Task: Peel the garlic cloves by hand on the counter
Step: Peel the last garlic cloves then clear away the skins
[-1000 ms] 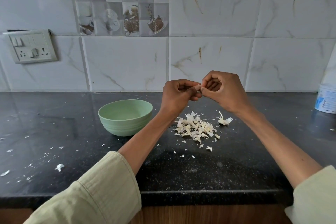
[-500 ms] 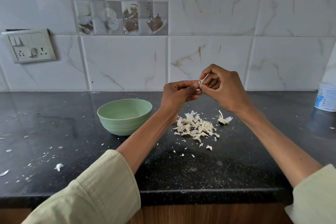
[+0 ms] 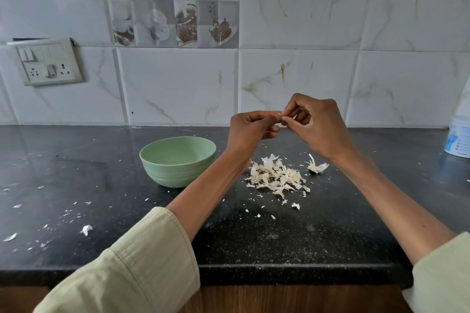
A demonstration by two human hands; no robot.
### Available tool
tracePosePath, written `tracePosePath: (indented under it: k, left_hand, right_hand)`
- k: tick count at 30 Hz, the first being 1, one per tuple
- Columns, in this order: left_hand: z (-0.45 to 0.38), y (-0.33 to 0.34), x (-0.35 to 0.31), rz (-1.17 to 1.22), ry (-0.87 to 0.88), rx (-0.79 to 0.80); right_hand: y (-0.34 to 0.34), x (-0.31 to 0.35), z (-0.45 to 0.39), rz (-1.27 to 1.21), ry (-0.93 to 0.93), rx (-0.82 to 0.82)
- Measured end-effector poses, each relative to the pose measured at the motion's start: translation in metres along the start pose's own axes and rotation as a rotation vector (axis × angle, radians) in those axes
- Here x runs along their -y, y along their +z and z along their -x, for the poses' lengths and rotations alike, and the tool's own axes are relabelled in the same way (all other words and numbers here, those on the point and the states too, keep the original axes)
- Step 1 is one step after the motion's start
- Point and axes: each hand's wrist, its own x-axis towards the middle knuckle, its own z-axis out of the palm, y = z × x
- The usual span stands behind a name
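Note:
Both hands are raised above the black counter (image 3: 279, 236), fingertips meeting. My left hand (image 3: 250, 132) curls round a garlic clove (image 3: 279, 116), of which only a pale tip shows between the fingers. My right hand (image 3: 315, 127) pinches at that tip with thumb and forefinger. Below the hands lies a pile of white garlic peels (image 3: 277, 178). A separate garlic remnant with papery skin (image 3: 316, 166) lies just right of the pile. A pale green bowl (image 3: 178, 160) stands left of my left forearm; its inside looks empty from here.
Small peel scraps are scattered over the counter's left part (image 3: 85, 229). A white tub with a blue label (image 3: 459, 140) stands at the right edge. A switch and socket plate (image 3: 48, 62) is on the tiled wall. The counter's front edge runs under my sleeves.
My right hand rose while picking at the clove, then came down a little; the left hand stayed almost still. Both hands keep their pinch on the clove.

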Motion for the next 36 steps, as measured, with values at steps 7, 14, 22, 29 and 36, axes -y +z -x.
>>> tracePosePath:
  k: [7, 14, 22, 29, 36]
  left_hand:
    - [-0.0001, -0.0001, 0.0004, -0.034, 0.001, -0.012]
    - [0.0019, 0.0004, 0.0005, -0.038, 0.011, -0.013]
    - [0.0028, 0.0011, -0.0003, -0.055, 0.030, -0.002]
    - [0.0044, 0.0031, -0.0009, -0.052, 0.018, 0.023]
    - [0.0048, 0.0048, -0.0015, 0.027, -0.050, -0.001]
  right_hand:
    - [0.0006, -0.0017, 0.0001, -0.018, 0.001, 0.016]
    - [-0.0001, -0.0002, 0.0008, -0.050, 0.013, 0.022]
    - [-0.0016, 0.0002, 0.0008, -0.062, 0.013, 0.027]
    - [-0.0020, -0.0019, 0.0006, -0.085, 0.035, 0.047]
    - [-0.0002, -0.0018, 0.0013, -0.089, 0.006, 0.093]
